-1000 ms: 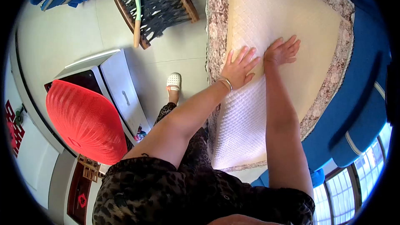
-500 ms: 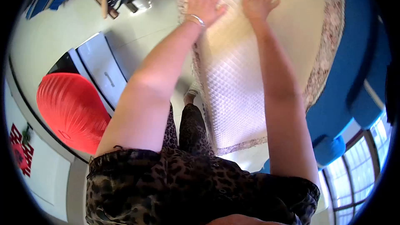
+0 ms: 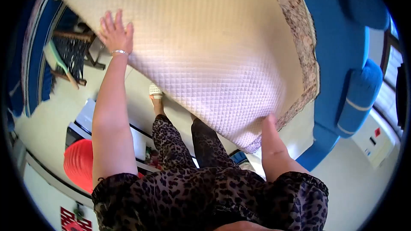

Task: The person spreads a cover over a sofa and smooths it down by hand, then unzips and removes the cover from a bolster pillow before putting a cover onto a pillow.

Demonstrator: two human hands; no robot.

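Note:
A cream quilted cover [image 3: 205,60] with a floral patterned border [image 3: 295,17] spreads out in front of me, its near corner by my legs. My left hand [image 3: 116,34] lies with fingers spread on the cover near its left edge; a silver bracelet is on that wrist. At the near right corner, my right hand [image 3: 269,125] meets the cover beside the border. Its fingers are hidden, so I cannot tell if they grip the fabric.
A blue sofa [image 3: 342,60] with a bolster [image 3: 360,96] stands at the right. To the left are a dark woven stool [image 3: 70,53], a green brush-like tool with a wooden handle [image 3: 60,62], a red chair [image 3: 79,162] and a white cabinet [image 3: 87,114].
My view has turned. My right hand has come back from the cover's middle to its near right corner, while my left hand stays spread at the left edge.

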